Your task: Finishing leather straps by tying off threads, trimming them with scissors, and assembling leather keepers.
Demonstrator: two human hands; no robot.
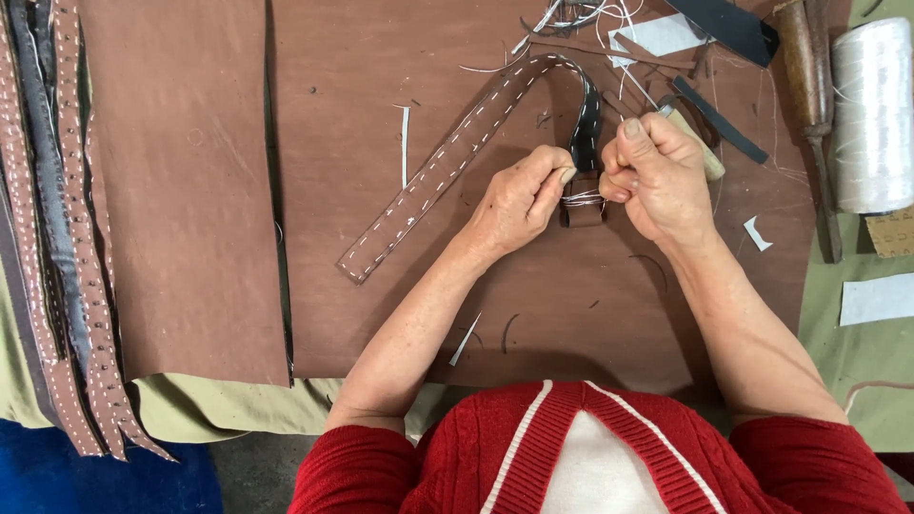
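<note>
A brown leather strap (447, 162) with white stitching lies bent in an arch on a large brown leather sheet (381, 57). My left hand (519, 200) pinches the strap's short end and the white thread (583, 199) wound around it. My right hand (652, 171) is closed on a wooden-handled tool (706, 157) and pulls on the thread next to the strap end. The two hands nearly touch above the strap's end piece (583, 213).
Several punched leather strips (57, 238) lie stacked at the left. A second leather sheet (181, 190) sits left of the work. At the right are a large white thread spool (871, 114), a wooden-handled awl (809, 95), black leather scraps (733, 29) and paper pieces (876, 298).
</note>
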